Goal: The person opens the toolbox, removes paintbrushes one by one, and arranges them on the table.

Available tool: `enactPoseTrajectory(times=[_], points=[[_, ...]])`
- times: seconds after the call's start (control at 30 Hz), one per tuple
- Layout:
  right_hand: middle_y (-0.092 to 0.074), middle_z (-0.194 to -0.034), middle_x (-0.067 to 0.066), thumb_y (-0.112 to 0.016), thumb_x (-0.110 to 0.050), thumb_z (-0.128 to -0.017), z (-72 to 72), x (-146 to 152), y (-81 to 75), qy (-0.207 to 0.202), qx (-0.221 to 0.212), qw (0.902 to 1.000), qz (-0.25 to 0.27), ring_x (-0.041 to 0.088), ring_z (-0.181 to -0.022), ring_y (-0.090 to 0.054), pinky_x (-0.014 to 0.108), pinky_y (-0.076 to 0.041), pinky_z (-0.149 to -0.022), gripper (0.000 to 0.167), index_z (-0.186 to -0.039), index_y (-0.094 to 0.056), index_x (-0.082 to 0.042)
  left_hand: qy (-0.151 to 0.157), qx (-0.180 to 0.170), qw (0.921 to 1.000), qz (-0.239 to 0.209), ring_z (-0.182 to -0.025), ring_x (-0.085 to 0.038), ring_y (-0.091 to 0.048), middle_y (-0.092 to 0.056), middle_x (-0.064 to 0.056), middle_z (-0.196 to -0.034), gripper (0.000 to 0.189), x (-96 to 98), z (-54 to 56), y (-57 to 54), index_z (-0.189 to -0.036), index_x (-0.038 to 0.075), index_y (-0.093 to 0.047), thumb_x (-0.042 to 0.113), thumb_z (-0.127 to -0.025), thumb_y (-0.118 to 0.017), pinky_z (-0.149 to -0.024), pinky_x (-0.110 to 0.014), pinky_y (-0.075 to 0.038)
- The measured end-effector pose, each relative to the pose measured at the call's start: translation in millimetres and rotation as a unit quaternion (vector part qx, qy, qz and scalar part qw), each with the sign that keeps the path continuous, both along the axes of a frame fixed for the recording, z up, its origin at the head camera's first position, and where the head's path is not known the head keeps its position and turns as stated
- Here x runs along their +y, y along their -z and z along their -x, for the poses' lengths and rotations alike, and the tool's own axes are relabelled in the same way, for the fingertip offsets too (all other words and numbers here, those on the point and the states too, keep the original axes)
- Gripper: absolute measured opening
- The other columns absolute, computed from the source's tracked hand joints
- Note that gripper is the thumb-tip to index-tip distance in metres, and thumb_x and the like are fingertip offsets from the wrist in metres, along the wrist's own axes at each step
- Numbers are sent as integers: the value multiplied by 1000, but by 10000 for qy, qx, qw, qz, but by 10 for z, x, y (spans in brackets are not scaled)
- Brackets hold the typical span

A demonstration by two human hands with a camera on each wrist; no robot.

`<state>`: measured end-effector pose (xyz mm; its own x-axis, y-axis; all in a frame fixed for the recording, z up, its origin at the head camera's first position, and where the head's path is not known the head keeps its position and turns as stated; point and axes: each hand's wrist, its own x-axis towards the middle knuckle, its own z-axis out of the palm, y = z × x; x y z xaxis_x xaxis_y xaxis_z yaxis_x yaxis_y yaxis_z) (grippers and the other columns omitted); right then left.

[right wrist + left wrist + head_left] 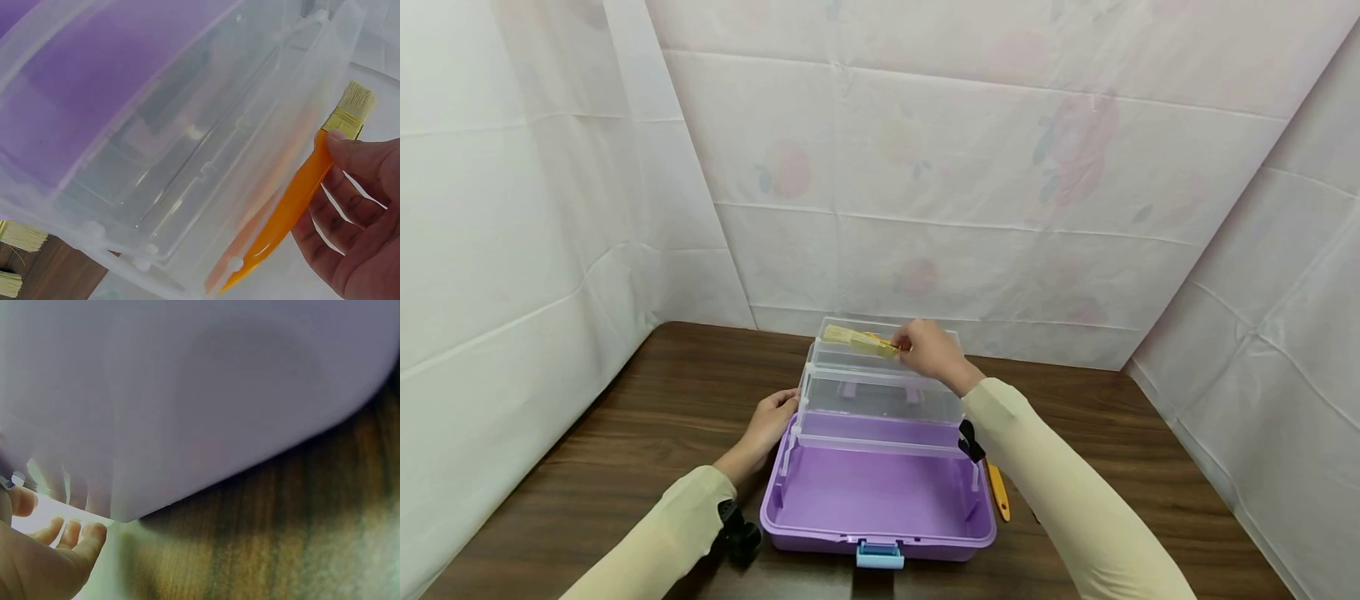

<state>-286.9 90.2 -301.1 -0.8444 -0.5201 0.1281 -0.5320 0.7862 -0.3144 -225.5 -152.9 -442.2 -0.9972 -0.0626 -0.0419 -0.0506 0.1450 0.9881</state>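
I see a dark brown wood-grain table (700, 387) bearing an open purple plastic box (872, 492) with clear plastic trays (868, 402). At the box's left side, my left hand (766, 425) has loosely extended fingers; over its rearmost tray, my right hand (931, 354) pinches a flat, orange-handled bristle brush (872, 343).

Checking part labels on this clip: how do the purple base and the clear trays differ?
The purple base is opaque, whereas the clear trays are see-through. The base sits on the table, while the trays stand raised in tiers toward its back. Both are parts of one open box.
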Motion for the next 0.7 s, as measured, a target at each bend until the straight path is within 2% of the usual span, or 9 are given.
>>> enactPoseTrajectory(times=[0.37,0.47,0.7], points=[[-68,-88,11,-66,0,-86,22,110,-119,-15,-353,9955,879,22,-82,-61,34,-50,-73,17,-102,-70,4,-59,44,10000,15,-110,-30,-53,-53,-28,-126,41,-1,25,-5,-131,-12,-46,15,-102,-40,-87,-32,-44],[-67,-88,10,-66,-1,-87,15,147,-146,66,-485,9924,1133,22,-81,-61,34,-51,-72,17,-103,-69,4,-63,39,10000,32,-110,-30,-53,-53,-28,-126,41,4,31,-4,-132,-12,-46,15,-102,-39,-87,-32,-44],[-66,-88,11,-67,-4,-87,21,265,-174,378,-461,9887,1376,23,-80,-60,35,-51,-70,17,-103,-69,3,-85,49,9999,42,-106,-28,-54,-54,-28,-125,41,20,41,0,-131,-12,-47,15,-102,-40,-84,-28,-45]])
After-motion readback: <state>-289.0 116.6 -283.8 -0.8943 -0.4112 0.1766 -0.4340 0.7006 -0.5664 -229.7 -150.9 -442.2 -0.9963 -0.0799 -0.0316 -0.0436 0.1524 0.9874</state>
